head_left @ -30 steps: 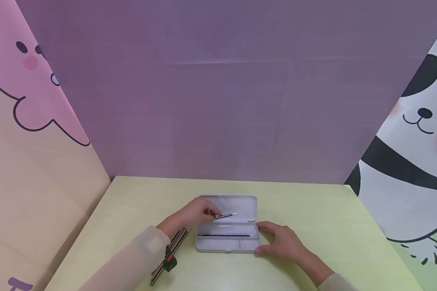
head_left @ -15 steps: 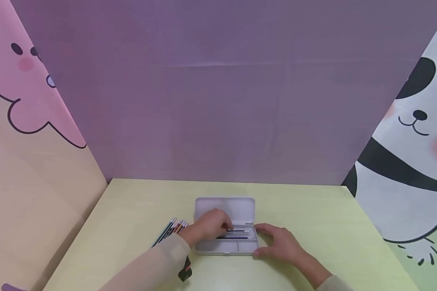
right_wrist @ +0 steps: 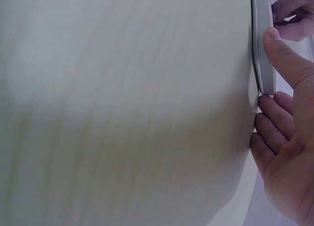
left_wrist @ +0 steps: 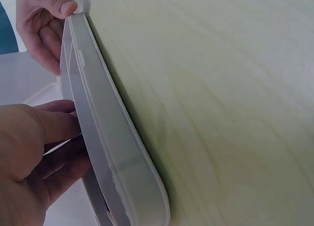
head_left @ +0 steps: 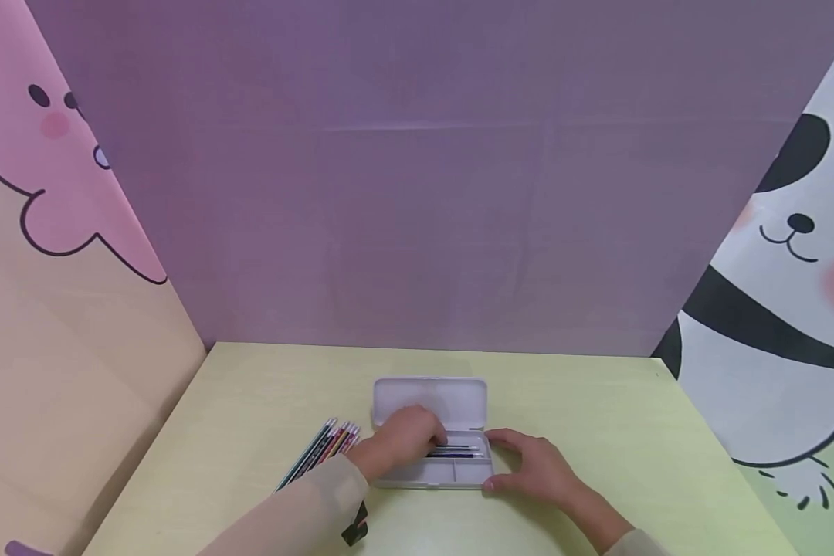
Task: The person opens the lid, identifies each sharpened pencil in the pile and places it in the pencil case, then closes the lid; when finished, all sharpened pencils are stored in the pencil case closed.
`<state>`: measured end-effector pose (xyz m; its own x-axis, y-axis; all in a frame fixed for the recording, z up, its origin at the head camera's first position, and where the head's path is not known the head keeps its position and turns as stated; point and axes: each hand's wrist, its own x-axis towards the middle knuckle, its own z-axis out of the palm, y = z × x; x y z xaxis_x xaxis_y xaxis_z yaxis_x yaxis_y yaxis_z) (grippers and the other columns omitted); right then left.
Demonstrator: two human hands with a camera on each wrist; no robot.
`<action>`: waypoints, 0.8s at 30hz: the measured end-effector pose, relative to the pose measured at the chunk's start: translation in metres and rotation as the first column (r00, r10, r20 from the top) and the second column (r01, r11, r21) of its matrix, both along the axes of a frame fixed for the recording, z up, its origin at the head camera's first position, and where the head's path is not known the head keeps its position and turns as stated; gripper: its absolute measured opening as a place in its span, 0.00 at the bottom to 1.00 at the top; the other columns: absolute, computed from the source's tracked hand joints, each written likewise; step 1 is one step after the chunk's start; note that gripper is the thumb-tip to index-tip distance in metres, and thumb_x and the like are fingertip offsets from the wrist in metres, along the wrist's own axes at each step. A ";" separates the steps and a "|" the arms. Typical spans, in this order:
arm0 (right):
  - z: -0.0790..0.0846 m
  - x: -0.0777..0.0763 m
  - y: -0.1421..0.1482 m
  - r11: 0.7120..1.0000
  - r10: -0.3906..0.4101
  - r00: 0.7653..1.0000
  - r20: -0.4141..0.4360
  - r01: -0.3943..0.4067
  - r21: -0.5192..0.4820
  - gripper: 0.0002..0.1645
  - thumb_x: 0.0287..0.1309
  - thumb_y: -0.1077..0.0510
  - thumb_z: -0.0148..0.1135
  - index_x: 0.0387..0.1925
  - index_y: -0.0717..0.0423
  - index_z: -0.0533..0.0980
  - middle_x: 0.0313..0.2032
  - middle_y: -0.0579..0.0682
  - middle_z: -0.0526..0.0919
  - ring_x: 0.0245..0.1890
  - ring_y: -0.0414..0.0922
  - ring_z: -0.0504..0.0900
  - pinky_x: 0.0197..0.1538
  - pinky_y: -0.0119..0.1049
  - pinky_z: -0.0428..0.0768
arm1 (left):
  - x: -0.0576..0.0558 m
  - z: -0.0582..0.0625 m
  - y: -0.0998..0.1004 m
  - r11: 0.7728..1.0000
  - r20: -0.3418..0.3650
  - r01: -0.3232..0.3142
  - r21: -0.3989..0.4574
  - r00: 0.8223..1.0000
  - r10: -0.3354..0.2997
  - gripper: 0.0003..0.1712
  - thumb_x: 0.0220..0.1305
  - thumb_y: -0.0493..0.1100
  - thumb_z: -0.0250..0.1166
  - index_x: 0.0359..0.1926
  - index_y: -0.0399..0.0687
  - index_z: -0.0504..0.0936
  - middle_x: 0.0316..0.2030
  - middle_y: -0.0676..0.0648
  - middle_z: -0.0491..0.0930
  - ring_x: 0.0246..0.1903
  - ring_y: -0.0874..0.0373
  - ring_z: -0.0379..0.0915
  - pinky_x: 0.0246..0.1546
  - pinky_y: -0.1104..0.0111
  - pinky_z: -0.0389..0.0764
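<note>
Head: the pencil (head_left: 462, 447), over the lid (head_left: 455, 398) a second ago, now lies in the case (head_left: 471, 471) under the left hand (head_left: 408, 434), beside another. Left wrist: fingers dip inside; whether they pinch it, I cannot tell. Right wrist: the right hand (right_wrist: 294, 155) grips the case's end.

Your head view looks forward and down across the bench (head_left: 570, 401), from its near side to its far edge and the wall (head_left: 417, 193). Your wrist views sit much closer, turned sideways; both share the case (left_wrist: 110, 118), your left hand (head_left: 406, 434) and your right hand (head_left: 538, 467).
</note>
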<state>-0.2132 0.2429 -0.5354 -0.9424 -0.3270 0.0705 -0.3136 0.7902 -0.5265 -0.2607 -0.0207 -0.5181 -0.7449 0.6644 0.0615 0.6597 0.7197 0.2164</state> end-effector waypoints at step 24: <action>0.000 0.000 -0.001 1.000 -0.014 1.000 0.014 0.014 0.012 0.48 0.35 0.34 0.84 0.61 0.41 0.80 0.57 0.44 0.86 0.58 0.52 0.83 0.60 0.54 0.78 | 0.009 0.019 -0.041 0.971 0.148 0.017 0.237 0.988 -0.053 0.13 0.66 0.35 0.68 0.49 0.50 0.90 0.41 0.57 0.88 0.37 0.70 0.77 0.42 0.75 0.79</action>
<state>-0.2136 0.2424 -0.5359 -0.9476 -0.3148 0.0539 -0.2955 0.8004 -0.5215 -0.2519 -0.0619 -0.4991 -0.7340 0.6708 0.1061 0.6298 0.6140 0.4758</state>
